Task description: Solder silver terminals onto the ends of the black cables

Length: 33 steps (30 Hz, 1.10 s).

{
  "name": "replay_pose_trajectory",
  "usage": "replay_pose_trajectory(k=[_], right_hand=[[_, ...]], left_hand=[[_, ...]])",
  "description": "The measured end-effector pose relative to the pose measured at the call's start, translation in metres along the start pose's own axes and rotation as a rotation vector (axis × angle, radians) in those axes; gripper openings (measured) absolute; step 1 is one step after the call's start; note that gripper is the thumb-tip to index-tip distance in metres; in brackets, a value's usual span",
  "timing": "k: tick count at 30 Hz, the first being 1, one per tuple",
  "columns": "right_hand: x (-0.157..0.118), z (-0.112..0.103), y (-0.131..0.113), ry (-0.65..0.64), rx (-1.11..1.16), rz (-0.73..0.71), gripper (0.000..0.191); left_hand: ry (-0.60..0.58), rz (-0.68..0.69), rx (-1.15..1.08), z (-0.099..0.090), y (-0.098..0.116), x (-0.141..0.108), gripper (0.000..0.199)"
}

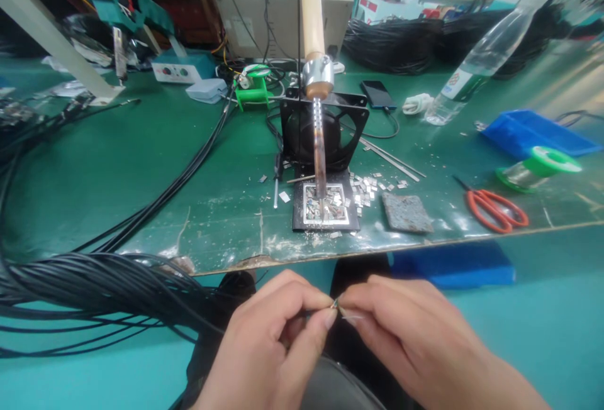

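Note:
My left hand [278,328] and my right hand [406,322] meet over my lap, in front of the bench edge, fingertips almost touching. Each hand is closed in a pinch at one tiny thing with a bit of green and thin light wire ends [335,304]; it is too small to make out. Beyond them on the bench, a soldering iron [318,139] with a wooden handle points down over a square tray [306,222] of small metal bits. A black fan [349,146] stands just behind it.
Black cables [94,284] hang over the bench's left edge. Right of the tray lie a grey sponge [406,212], orange scissors [495,210], a solder spool [542,168] and a blue tray [538,133]. A plastic bottle [486,58] and phone [377,94] are farther back.

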State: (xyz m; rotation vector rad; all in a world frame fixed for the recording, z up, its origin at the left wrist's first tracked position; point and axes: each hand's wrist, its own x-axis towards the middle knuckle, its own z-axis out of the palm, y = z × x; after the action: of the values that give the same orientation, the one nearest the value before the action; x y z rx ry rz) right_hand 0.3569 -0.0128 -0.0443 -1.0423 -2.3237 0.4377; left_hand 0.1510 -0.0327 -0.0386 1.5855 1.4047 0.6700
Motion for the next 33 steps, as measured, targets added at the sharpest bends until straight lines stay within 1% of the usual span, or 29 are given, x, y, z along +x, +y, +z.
replay_pose_trajectory(k=[4, 6, 9, 12, 14, 16, 18, 19, 21, 23, 25, 26, 28, 29, 31, 33], right_hand=[[0.001, -0.004, 0.005, -0.122, 0.04, 0.014, 0.032], [0.003, -0.005, 0.007, -0.162, 0.061, 0.005, 0.03], [0.003, -0.007, 0.011, -0.185, 0.087, -0.02, 0.025], [0.003, -0.009, 0.014, -0.168, 0.157, 0.021, 0.018], [0.003, -0.009, 0.014, -0.128, 0.271, 0.147, 0.016], [0.003, -0.005, 0.012, -0.091, 0.439, 0.369, 0.016], [0.004, 0.001, 0.007, -0.077, 0.634, 0.603, 0.022], [0.006, 0.005, 0.004, -0.077, 0.729, 0.691, 0.026], [0.008, 0.013, -0.002, -0.084, 0.895, 0.789, 0.033], [0.011, 0.019, -0.007, -0.082, 0.995, 0.832, 0.038], [0.011, 0.022, -0.01, -0.079, 1.005, 0.843, 0.04], [0.01, 0.023, -0.011, -0.061, 0.97, 0.833, 0.04], [0.006, 0.023, -0.011, 0.005, 0.823, 0.78, 0.033], [0.004, 0.022, -0.011, 0.048, 0.724, 0.731, 0.028], [0.0, 0.019, -0.01, 0.128, 0.533, 0.583, 0.015], [-0.003, 0.016, -0.011, 0.153, 0.412, 0.406, 0.007]], left_hand=[[-0.025, -0.009, -0.011, 0.0, -0.001, 0.002, 0.019], [-0.032, -0.011, -0.023, 0.0, -0.003, 0.003, 0.019], [-0.048, -0.026, -0.045, 0.0, -0.003, 0.004, 0.019], [-0.057, -0.073, -0.069, -0.003, -0.002, 0.003, 0.021], [-0.064, -0.11, -0.091, -0.006, -0.001, 0.002, 0.022], [-0.063, -0.139, -0.122, -0.009, 0.0, 0.002, 0.023], [-0.059, -0.158, -0.151, -0.011, 0.001, 0.004, 0.023], [-0.058, -0.164, -0.163, -0.011, 0.002, 0.004, 0.023], [-0.056, -0.176, -0.191, -0.011, 0.002, 0.007, 0.023], [-0.054, -0.18, -0.227, -0.01, 0.003, 0.01, 0.023], [-0.05, -0.187, -0.256, -0.011, 0.002, 0.012, 0.023], [-0.047, -0.189, -0.262, -0.011, 0.002, 0.012, 0.023], [-0.033, -0.182, -0.241, -0.012, 0.0, 0.011, 0.021], [-0.024, -0.17, -0.214, -0.012, -0.001, 0.01, 0.02], [-0.009, -0.116, -0.146, -0.011, -0.003, 0.008, 0.019], [0.004, -0.06, -0.091, -0.009, -0.004, 0.005, 0.018]])
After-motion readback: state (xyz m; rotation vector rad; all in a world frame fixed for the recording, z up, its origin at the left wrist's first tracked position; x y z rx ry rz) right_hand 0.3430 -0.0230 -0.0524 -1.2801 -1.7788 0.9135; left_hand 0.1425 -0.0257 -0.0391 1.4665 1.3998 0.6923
